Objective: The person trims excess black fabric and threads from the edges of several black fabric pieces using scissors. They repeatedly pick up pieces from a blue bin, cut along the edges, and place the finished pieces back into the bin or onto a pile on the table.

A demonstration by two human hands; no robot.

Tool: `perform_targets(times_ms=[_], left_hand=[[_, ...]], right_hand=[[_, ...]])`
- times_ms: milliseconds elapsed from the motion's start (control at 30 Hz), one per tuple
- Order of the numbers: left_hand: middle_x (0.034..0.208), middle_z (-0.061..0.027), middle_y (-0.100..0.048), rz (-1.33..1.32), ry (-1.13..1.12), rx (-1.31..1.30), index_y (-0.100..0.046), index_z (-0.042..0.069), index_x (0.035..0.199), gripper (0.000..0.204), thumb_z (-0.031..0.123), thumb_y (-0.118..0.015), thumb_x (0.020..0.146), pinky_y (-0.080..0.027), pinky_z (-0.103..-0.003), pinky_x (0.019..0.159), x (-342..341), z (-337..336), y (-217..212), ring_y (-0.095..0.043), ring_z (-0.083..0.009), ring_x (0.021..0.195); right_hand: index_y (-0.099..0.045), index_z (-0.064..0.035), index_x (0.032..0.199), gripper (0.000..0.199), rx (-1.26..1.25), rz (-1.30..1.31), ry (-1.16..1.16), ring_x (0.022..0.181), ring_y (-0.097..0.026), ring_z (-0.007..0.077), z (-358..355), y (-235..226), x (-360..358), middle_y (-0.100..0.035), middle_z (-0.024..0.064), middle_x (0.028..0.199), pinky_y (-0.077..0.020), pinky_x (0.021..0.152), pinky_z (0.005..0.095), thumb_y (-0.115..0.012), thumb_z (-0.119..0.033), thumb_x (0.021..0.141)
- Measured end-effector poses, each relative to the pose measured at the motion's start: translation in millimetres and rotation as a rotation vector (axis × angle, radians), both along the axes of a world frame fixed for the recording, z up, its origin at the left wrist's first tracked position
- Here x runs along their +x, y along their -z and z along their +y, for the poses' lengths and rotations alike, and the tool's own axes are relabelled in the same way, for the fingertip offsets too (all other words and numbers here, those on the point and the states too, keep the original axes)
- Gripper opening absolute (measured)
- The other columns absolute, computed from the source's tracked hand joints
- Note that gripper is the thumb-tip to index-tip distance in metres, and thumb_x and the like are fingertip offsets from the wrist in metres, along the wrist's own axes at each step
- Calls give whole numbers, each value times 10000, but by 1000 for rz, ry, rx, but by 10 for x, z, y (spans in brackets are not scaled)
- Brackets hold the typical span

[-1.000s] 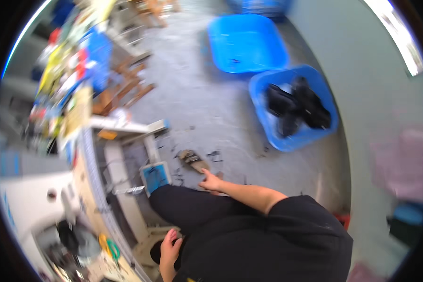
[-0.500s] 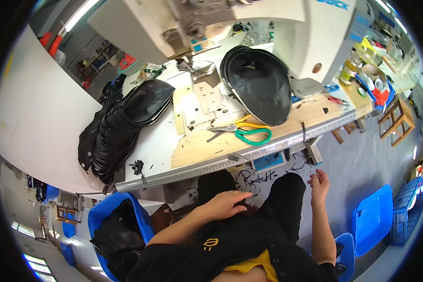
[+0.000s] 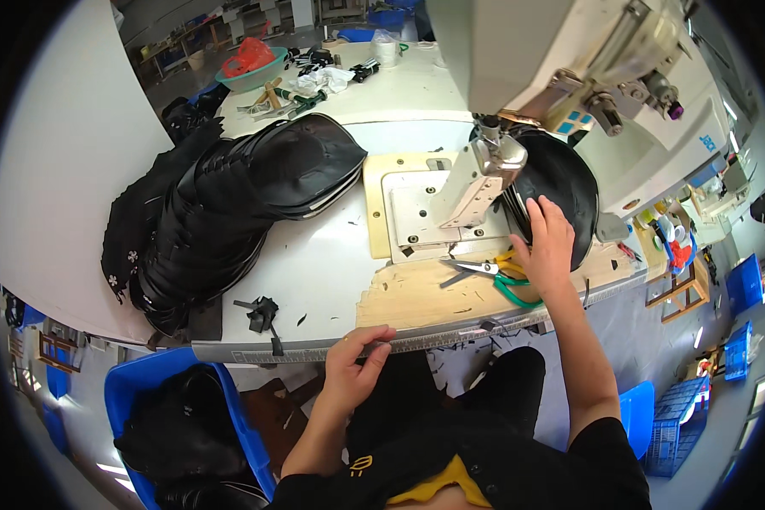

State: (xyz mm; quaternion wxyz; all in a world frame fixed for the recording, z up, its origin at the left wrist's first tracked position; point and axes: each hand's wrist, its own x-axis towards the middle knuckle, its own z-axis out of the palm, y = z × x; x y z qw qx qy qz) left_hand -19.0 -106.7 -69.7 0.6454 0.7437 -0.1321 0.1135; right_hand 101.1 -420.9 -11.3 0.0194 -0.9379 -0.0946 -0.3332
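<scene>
Desk [image 3: 331, 263]: white surface with a pale wooden panel inset at the front; a metal-edged front rim runs along the person's side.
Sewing machine [image 3: 561, 51]: large, off-white, overhanging the right half of the desk; its needle head [image 3: 493, 161] stands over a metal plate.
Stack of black pieces [image 3: 229, 204]: a long pile of curved black leather-like parts lying on the left of the desk, well apart from both hands.
Blue bin [image 3: 174, 425]: on the floor at the lower left, below the desk rim, filled with black material.
Black curved piece [image 3: 561, 183]: rounded, dark, lying under the machine arm to the right of the needle head.
Right hand [image 3: 548, 246]: fingers spread and laid flat on the lower left edge of the black curved piece; pressing, not clenched around it.
Left hand [image 3: 357, 361]: fingers curled over the desk's front rim, gripping the edge.
Scissors [image 3: 506, 276]: green-handled, lying on the wooden panel just beside the right hand's wrist.
Small black scrap [image 3: 262, 310]: lies near the front rim, left of the left hand.
</scene>
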Motion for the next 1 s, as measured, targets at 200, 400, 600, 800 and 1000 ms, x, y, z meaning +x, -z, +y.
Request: perform_targets(times_ms=[200, 400, 600, 800, 1000], left_hand=[[961, -94, -672, 22, 3, -236, -617, 22, 1040, 197, 0, -601, 845, -501, -276, 763, 124, 60, 53, -639, -162, 862], [862, -133, -649, -131, -62, 63, -611, 12, 953, 138, 13, -619, 815, -497, -318, 697, 447, -60, -87, -638, -263, 792], [824, -137, -636, -221, -252, 218, -600, 9, 901, 132, 19, -640, 775, -498, -356, 678, 438, -89, -58, -624, -302, 752], [791, -110, -635, -332, -302, 305, -606, 34, 856, 126, 13, -656, 743, -488, -358, 637, 422, -204, -34, -612, -287, 715], [748, -96, -621, -430, -280, 382, -610, 45, 843, 133, -15, -654, 733, -470, -343, 605, 446, -235, -33, -599, -274, 680]], right_hand=[[-545, -25, 1193, 540, 442, 289, -190, 1181, -458, 318, -126, -325, 353, -517, 172, 1243, -359, 995, 393, -727, -272, 748], [-537, 29, 1144, 580, -19, 141, 177, 1119, -500, 368, -499, -887, 1207, -543, 217, 1184, -421, 942, 401, -784, -223, 684], [-595, -124, 1179, 497, -301, 798, 341, 1170, -499, 316, -25, -1304, 1554, -544, 116, 1266, -370, 1003, 391, -655, -399, 769], [-598, -113, 1170, 440, -357, 610, 389, 1169, -498, 325, -551, -896, 1999, -545, 131, 1260, -368, 1002, 405, -601, -347, 797], [-602, -83, 1148, 368, -182, 393, 270, 1154, -508, 347, -821, -353, 2271, -539, 177, 1247, -417, 945, 431, -499, -243, 833]])
